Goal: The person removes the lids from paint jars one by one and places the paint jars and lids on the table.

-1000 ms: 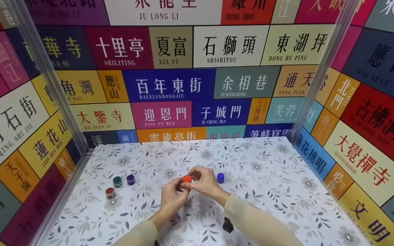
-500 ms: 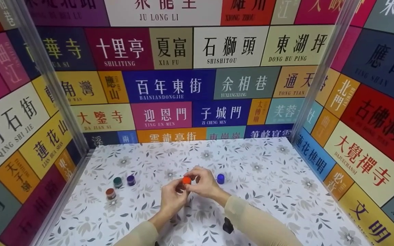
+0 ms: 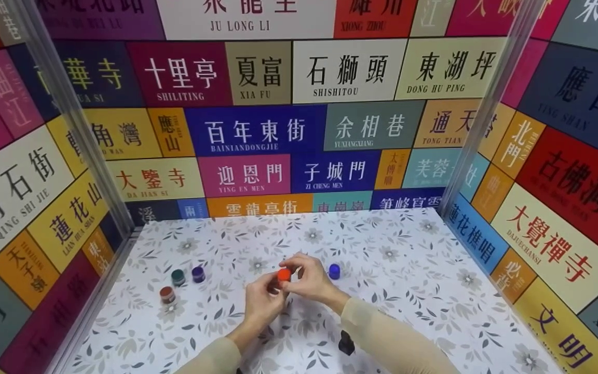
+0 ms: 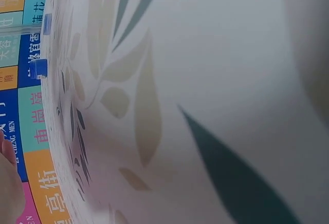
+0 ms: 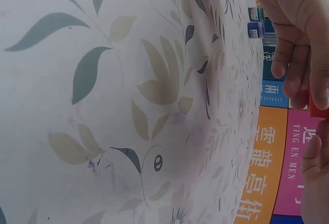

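In the head view, a small jar with a red-orange cap (image 3: 284, 275) is held up between both hands, above the middle of the table. My left hand (image 3: 264, 297) grips it from the left, covering most of its body. The fingers and thumb of my right hand (image 3: 310, 277) pinch it from the right. A red edge of the jar (image 5: 320, 110) shows between the two hands in the right wrist view. To the right stands a small blue jar (image 3: 334, 271). Brown (image 3: 167, 294), green (image 3: 178, 277) and purple (image 3: 198, 274) paint jars stand at left.
The table (image 3: 392, 311) has a floral-printed white top. Colourful sign panels (image 3: 257, 130) enclose it at the back and both sides, with metal corner posts (image 3: 83, 124). A dark object (image 3: 346, 343) shows beside the right sleeve.
Both hands stay nearly in place around the red-capped jar, with only slight shifts of the fingers. The other jars have not moved on the table.
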{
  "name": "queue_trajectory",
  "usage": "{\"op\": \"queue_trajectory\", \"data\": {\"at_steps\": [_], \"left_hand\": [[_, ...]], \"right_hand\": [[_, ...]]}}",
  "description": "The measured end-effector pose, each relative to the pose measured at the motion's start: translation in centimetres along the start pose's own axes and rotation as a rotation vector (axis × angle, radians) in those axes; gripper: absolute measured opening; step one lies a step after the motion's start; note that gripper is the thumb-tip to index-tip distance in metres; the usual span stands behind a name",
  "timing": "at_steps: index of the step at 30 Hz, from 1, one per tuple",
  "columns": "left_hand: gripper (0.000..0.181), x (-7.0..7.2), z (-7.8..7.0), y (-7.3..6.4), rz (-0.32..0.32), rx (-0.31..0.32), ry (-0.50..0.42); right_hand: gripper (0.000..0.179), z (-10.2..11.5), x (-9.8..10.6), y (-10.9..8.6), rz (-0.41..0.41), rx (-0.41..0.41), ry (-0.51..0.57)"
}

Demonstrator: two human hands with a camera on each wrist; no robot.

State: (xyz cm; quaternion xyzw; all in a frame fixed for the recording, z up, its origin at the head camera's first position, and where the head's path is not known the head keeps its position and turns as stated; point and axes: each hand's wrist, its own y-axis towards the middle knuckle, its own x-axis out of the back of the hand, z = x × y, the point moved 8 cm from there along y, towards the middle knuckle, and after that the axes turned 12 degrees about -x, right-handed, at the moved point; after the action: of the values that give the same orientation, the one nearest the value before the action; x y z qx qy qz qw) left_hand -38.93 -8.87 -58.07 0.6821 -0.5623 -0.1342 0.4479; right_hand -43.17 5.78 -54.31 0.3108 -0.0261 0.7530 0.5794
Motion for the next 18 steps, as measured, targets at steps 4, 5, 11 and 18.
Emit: {"op": "queue_trajectory", "data": {"at_steps": [4, 5, 11, 18], "left_hand": [[0.029, -0.14, -0.07, -0.1, -0.018, 0.003, 0.004], [0.028, -0.16, -0.1, -0.09, -0.022, 0.005, 0.001], [0.027, -0.25, -0.17, 0.02, -0.038, 0.029, -0.006], [0.025, -0.52, -0.12, 0.17, -0.028, 0.044, -0.002]], "right_hand": [[0.05, -0.29, 0.35, 0.13, -0.014, -0.062, 0.005], [0.051, -0.42, 0.41, 0.16, -0.018, -0.078, 0.008], [0.043, -0.98, 0.54, 0.14, -0.019, -0.148, 0.021], [0.036, -0.92, 0.93, 0.05, -0.042, -0.135, 0.003]]}}
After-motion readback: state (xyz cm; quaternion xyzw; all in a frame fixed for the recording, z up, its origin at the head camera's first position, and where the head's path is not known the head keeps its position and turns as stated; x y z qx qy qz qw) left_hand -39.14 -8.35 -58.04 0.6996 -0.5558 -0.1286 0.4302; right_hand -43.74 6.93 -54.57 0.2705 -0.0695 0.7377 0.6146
